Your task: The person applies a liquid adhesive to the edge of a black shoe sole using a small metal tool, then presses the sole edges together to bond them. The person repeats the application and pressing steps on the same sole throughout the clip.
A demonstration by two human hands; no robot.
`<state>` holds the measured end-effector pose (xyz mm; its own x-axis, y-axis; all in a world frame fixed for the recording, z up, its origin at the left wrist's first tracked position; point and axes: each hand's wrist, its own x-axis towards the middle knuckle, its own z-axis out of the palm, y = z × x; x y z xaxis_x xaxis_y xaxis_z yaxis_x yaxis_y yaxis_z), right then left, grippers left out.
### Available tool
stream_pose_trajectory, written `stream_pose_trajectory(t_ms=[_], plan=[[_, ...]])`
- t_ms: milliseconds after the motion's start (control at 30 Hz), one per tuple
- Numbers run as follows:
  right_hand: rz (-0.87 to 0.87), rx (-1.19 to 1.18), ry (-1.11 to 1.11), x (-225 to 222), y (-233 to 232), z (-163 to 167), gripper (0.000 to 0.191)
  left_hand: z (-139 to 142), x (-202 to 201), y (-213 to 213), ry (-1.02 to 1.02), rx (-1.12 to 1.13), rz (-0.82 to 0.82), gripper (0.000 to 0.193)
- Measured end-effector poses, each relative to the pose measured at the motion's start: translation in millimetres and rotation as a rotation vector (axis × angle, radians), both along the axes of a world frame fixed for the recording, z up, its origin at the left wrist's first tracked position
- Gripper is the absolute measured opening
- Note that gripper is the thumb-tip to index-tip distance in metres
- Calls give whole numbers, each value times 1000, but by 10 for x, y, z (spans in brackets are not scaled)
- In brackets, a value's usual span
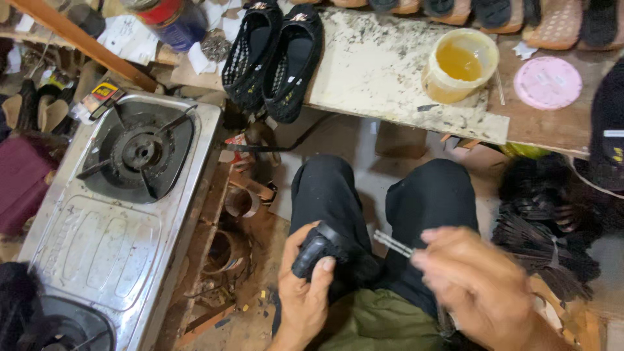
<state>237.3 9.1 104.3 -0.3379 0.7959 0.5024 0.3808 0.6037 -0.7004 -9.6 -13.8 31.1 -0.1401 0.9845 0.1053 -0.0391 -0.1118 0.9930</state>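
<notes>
While hands grip a black shoe piece [316, 250] and brush [394, 244], the tub [459, 65] holds yellow glue.

The person wears black trousers [325, 195] and an olive-green garment [377, 322], with both forearms bare.

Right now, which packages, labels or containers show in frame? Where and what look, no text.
Can: top left, lying tilted, red label band over blue body, metal lid.
Small packet: at the stove's top left corner, flat, yellow, red and black.
Tub: on the speckled board, round, cream plastic, open, amber liquid inside.
Lid: right of the tub, round, pink, lying flat.
White label: right edge, on dark cloth, small strip.
</notes>
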Motion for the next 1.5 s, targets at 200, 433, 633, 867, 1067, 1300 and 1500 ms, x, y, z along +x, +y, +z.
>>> stream_pose_trajectory(t_ms=[200,433,633,867,1067,1300,1500], plan=[[-473,57,-153,499,908,53,13,36,-57,13,86,45,93,39],[-427,147,-217,883,1996,-199,18,38,-58,-60,56,113,85,41],[-438,248,-417,962,2247,-336,15,-10,-79,-84,16,78,92,40],[-465,20,-194,1214,2149,-303,21,-70,-64,-76,-14,98,80,37],[-290,-607,709,1079,1615,-211,13,-92,-5,-50,146,275,23,29],[-8,-270,259,140,95,-341,18,-62,64,-29,198,326,-37,22],[-31,77,231,-315,-190,-342,21,-1,109,-31,86,24,-58,47]])
